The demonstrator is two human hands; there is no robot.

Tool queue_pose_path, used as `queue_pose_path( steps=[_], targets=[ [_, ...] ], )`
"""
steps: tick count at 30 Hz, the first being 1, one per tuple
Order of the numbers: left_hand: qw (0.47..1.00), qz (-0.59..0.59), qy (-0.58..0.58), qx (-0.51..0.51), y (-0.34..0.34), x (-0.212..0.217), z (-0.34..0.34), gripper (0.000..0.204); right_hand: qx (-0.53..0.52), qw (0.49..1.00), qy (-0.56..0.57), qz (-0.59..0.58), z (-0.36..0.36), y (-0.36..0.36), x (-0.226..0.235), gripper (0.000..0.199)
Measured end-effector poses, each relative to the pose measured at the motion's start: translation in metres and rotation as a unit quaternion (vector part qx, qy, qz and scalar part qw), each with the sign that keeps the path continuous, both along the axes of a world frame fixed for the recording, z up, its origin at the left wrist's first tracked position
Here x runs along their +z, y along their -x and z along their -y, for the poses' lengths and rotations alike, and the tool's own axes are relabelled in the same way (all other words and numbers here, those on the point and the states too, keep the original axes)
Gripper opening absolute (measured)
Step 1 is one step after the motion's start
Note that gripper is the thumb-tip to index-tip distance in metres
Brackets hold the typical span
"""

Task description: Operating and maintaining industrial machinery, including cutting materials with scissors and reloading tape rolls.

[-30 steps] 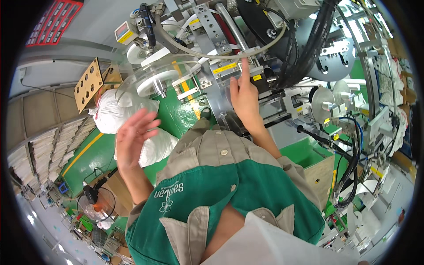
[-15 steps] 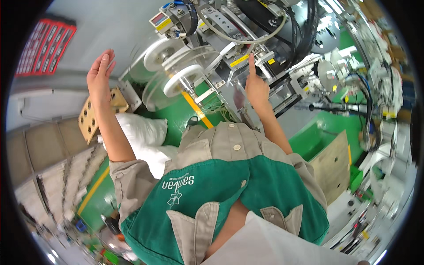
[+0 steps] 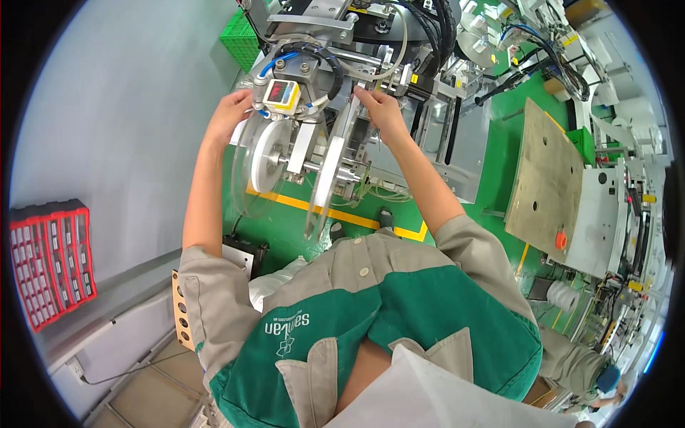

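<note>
In front of me stands a machine with two reels: a left white reel (image 3: 266,158) between clear discs and a right white reel (image 3: 329,171) seen nearly edge-on. A pale tape (image 3: 348,123) runs up from the right reel. My right hand (image 3: 384,114) is closed at the tape's upper end, thumb and forefinger pinched on it. My left hand (image 3: 230,118) is at the machine's left side, above the left reel, with its fingers curled in. What those fingers hold, if anything, is hidden. Between my hands sits a small display gauge (image 3: 281,95) with a yellow lower edge.
Black cables (image 3: 332,68) and a blue hose (image 3: 275,64) loop around the gauge. A green crate (image 3: 242,39) stands behind on the left. A red-framed rack (image 3: 53,260) is on the left wall. A tan board (image 3: 546,185) stands right; a person (image 3: 578,364) is at lower right.
My view has turned and shifted. My left hand has moved from raised and apart to the machine's side. My right hand has gone from a pointing finger to a pinch at the tape.
</note>
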State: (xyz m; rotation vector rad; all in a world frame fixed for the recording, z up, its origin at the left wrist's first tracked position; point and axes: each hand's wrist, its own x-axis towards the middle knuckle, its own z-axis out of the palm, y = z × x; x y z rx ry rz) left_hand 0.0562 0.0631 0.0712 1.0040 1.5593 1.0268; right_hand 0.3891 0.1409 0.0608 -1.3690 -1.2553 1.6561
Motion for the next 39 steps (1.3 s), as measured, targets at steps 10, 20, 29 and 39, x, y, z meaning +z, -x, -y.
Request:
queue_pose_path(
  steps=[10,20,29,39],
  targets=[
    [0.995,0.091,-0.016,-0.023,-0.037,0.021,-0.020,0.035,0.004,0.998,-0.068,0.007,0.007,0.011,-0.004,0.018],
    [0.981,0.176,-0.080,0.024,-0.032,-0.016,-0.059,0.024,-0.043,0.991,-0.126,0.006,0.032,-0.018,-0.012,0.024],
    [0.980,0.187,-0.068,0.015,-0.027,-0.022,-0.054,0.025,0.098,0.984,-0.110,0.102,0.121,-0.049,0.000,0.033],
    [0.972,0.226,0.002,-0.070,-0.013,-0.049,0.117,0.051,0.093,0.978,-0.150,0.106,0.165,-0.032,-0.006,0.055]
  ],
)
